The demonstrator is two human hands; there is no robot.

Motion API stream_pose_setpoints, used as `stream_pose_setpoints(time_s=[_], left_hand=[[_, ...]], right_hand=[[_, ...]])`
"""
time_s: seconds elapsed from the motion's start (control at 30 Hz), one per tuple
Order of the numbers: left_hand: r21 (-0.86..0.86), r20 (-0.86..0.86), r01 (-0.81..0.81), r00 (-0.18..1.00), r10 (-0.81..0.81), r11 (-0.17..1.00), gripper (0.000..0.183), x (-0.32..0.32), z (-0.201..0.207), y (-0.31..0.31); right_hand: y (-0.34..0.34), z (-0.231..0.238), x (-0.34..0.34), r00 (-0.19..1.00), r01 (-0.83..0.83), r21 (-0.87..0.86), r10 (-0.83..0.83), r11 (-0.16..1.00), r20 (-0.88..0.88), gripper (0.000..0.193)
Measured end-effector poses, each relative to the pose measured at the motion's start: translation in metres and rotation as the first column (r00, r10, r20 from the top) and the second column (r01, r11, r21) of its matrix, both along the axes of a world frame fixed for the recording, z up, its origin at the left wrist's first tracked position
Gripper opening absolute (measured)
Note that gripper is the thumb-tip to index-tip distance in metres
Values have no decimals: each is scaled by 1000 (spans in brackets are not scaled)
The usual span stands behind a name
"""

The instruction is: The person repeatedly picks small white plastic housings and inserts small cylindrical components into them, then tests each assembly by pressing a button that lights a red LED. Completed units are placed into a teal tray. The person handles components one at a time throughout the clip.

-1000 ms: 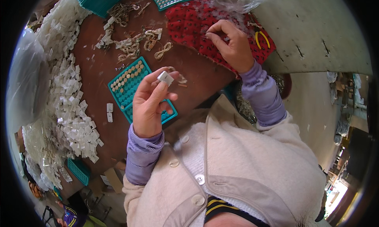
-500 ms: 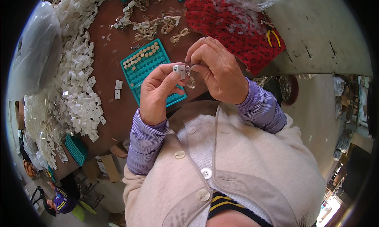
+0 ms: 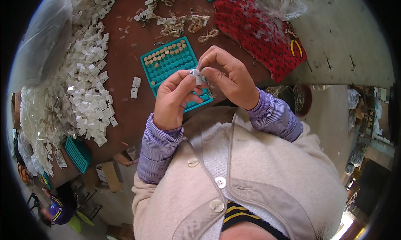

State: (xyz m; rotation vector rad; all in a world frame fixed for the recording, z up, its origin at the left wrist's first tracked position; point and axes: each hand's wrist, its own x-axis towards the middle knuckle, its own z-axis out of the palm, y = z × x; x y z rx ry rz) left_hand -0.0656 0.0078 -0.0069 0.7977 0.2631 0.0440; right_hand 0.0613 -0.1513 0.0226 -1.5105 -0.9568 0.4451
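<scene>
Between the thumb and fingers of my left hand (image 3: 172, 99) is a small white plastic housing (image 3: 196, 76). My right hand (image 3: 232, 78) is closed in a pinch at the housing's right side, its fingertips close against it; the small piece they grip is mostly hidden. Both hands are over the near edge of a teal tray (image 3: 175, 63) with rows of round pockets. Several round tan pieces (image 3: 161, 56) fill its far rows. Two white housings (image 3: 135, 87) lie on the brown table left of the tray.
A big heap of white housings (image 3: 94, 89) covers the table's left side beside clear plastic bags (image 3: 44, 48). Bundled cords (image 3: 173, 27) lie at the back. Yellow-handled pliers (image 3: 296, 48) rest on a red patterned cloth (image 3: 250, 35). Another person (image 3: 60, 208) is at lower left.
My right hand has moved in against the housing, and the thin loop that hung below it shows less now. The housing has turned in my left fingers. The whole view has shifted slightly.
</scene>
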Motion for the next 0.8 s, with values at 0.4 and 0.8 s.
stream_pose_setpoints(time_s=[0.4, 0.8], left_hand=[[223, -72, -26, 996, 43, 975, 27, 21, 2, -11], [-698, 153, -36, 968, 198, 715, 48, 18, -7, 22]], right_hand=[[-4, -16, 25, 978, 109, 100, -125, 989, 168, 8], [42, -40, 101, 645, 430, -21, -290, 903, 707, 13]])
